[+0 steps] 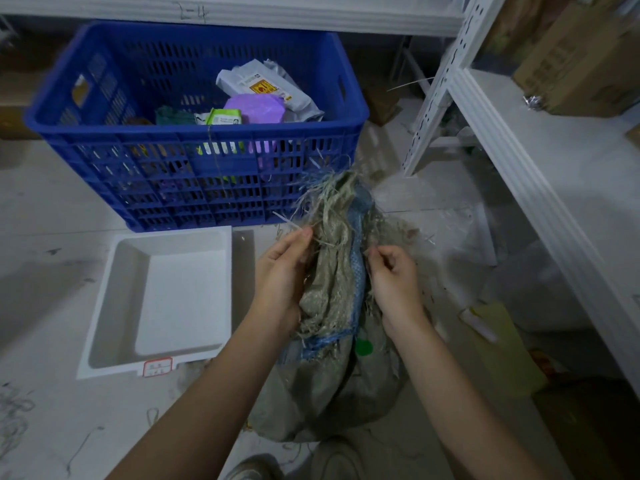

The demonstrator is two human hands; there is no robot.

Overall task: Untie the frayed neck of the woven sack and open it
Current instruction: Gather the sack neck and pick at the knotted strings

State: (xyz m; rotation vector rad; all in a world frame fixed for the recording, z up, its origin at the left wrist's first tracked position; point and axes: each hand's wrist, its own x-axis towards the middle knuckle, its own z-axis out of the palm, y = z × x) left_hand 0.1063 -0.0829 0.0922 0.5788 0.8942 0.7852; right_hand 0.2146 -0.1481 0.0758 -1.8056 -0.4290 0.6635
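A grey-green woven sack [332, 393] with a blue stripe stands on the floor in front of me. Its frayed neck [334, 216] is bunched upright, with loose fibres sticking out at the top. My left hand [282, 271] wraps around the left side of the neck, thumb and fingers pinching fibres near the top. My right hand [393, 275] is at the right side of the neck by the blue stripe, its fingertips pinched on thin strands. Any knot or tie is hidden in the folds.
A blue plastic crate [194, 168] holding several packets stands behind the sack. A white tray [104, 306] lies on the floor to the left. White metal shelving [519, 161] with cardboard boxes runs along the right. A yellow packet [498, 344] lies beside the sack.
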